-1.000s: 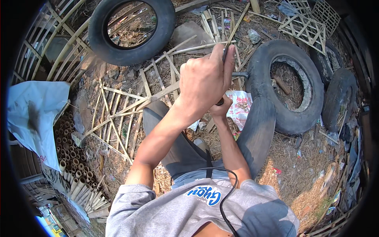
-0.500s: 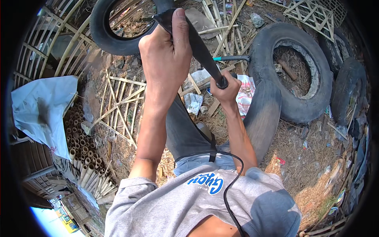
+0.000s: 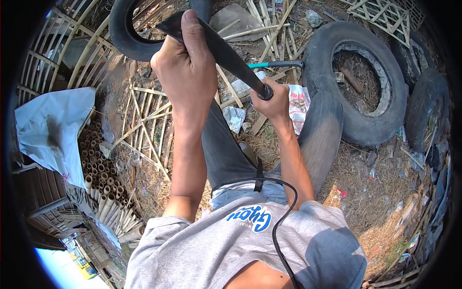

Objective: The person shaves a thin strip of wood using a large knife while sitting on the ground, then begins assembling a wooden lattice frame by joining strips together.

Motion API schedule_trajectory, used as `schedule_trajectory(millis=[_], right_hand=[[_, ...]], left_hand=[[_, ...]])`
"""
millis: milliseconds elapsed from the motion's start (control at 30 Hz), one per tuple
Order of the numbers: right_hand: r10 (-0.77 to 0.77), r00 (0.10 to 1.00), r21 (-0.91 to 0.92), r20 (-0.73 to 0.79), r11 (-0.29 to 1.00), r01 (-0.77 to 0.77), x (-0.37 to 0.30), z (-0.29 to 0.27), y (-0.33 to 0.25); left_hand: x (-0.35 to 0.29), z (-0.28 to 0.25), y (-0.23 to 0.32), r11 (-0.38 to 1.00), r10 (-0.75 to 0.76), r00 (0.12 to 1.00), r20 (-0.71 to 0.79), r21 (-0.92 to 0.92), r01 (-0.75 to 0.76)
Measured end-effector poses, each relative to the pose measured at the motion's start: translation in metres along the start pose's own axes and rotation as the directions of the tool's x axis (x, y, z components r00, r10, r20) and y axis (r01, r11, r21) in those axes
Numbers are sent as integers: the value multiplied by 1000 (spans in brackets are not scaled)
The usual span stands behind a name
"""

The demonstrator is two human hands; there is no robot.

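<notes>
A long dark blade, which looks like a machete (image 3: 230,55), slants across the upper middle of the view. My right hand (image 3: 273,100) is closed round its handle end, between my knees. Farther off and to the left, my left hand (image 3: 186,67) is closed on the broad end of the blade, the thumb lying along its upper face. Most of the left fingers are hidden behind the hand. Beyond my right hand, a tool with a turquoise and black handle (image 3: 276,64) lies on the ground, reaching toward a tire.
A large worn tire (image 3: 317,53) lies by my right leg, with further tires at far right. Another tire (image 3: 126,45) is at upper left. Split bamboo lattice (image 3: 149,113) covers ground at left, near stacked bamboo tubes (image 3: 103,180) and a pale sheet (image 3: 57,130). A cable hangs over my shirt.
Both hands have shifted left with the machete, the left hand farther, so the blade slants more sideways. More of the turquoise-handled tool shows behind.
</notes>
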State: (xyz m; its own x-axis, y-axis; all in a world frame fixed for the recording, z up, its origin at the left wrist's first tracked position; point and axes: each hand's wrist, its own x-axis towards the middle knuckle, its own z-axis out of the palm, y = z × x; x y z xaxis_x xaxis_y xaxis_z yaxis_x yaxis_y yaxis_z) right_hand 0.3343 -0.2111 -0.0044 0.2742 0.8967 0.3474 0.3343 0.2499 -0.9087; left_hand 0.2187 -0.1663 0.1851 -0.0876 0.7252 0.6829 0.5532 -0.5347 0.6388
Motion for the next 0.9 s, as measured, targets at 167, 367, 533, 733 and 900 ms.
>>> schedule_trajectory(millis=[167, 367, 533, 733, 900], right_hand=[[-65, 991, 45, 118, 997, 60, 6, -4, -23], [-120, 992, -213, 48, 969, 127, -14, -8, 1], [-71, 991, -160, 112, 983, 89, -21, -5, -2], [-86, 990, -170, 110, 980, 104, -19, -11, -6], [-154, 969, -129, 194, 975, 181, -16, -14, -11]], left_hand=[[35, -19, -11, 980, -196, 970, -141, -53, 191], [8, -31, -4, 970, -122, 992, -37, -217, 111], [-7, -27, -3, 985, -89, 994, -70, -153, 78], [-6, -25, -4, 987, -75, 994, -85, -145, 62], [18, -26, -22, 993, -112, 989, -93, 12, 113]])
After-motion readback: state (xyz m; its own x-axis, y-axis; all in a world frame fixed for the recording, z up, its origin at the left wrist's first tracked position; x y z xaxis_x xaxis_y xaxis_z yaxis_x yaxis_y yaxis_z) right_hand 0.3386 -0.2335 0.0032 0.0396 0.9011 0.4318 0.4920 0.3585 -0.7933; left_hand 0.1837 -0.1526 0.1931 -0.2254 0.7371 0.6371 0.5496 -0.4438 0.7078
